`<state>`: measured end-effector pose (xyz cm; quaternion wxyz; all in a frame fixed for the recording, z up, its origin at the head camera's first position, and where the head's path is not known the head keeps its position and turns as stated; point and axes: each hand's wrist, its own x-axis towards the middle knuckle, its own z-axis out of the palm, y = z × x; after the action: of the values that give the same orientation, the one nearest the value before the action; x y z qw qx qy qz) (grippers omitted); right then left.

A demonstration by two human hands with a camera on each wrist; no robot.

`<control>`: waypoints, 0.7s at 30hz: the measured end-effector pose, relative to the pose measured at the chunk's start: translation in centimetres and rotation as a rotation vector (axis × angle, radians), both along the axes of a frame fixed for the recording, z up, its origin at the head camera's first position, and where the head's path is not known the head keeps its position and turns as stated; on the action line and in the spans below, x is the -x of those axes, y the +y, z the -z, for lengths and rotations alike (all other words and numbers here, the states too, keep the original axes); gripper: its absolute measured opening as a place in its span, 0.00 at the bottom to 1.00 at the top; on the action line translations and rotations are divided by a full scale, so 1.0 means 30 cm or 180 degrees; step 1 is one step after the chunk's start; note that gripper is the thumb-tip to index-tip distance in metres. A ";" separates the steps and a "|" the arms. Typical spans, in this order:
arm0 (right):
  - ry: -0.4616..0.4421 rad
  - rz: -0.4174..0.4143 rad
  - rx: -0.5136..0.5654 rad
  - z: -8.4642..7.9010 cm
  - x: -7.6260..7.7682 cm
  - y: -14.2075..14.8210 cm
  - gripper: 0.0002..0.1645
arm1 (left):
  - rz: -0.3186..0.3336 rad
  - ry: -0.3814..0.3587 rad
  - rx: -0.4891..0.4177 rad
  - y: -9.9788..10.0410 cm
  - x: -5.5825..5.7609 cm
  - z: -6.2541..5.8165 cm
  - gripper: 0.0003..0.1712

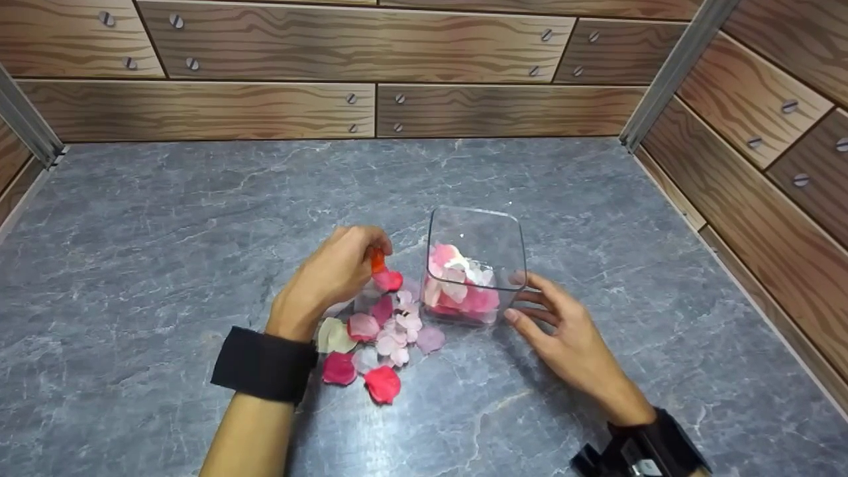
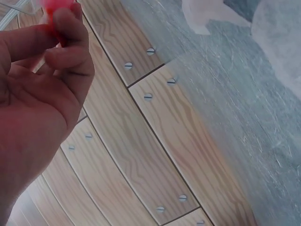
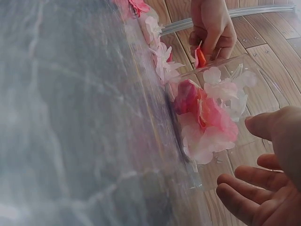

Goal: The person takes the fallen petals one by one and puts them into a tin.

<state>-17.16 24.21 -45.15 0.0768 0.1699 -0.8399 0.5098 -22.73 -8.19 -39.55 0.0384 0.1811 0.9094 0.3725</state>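
While the left hand (image 1: 328, 271) pinches a red petal (image 1: 388, 281) between its fingertips, a scatter of pink, crimson, white and lilac petals (image 1: 392, 336) lies just beneath, on a gray marbled tabletop (image 1: 165, 265). To the right stands a clear square-mouthed container (image 1: 507, 235), its lower part holding pink and white petals (image 1: 480, 299). Beside its right wall, the right hand (image 1: 570, 331) has relaxed, ungripping fingers; I cannot tell whether they touch.
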 end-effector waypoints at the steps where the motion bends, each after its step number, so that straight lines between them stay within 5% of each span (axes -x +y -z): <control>1: 0.0000 0.0001 -0.0006 0.001 0.000 0.000 0.32 | 0.0007 -0.0019 0.0001 0.000 -0.001 0.001 0.24; 21: -0.0020 -0.0001 -0.0031 0.001 -0.001 0.003 0.32 | 0.0049 0.0158 -0.0471 0.014 -0.014 -0.037 0.18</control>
<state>-17.12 24.29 -45.17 0.0733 0.1688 -0.8425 0.5062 -22.32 -7.76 -38.44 0.0052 0.1995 0.8786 0.4338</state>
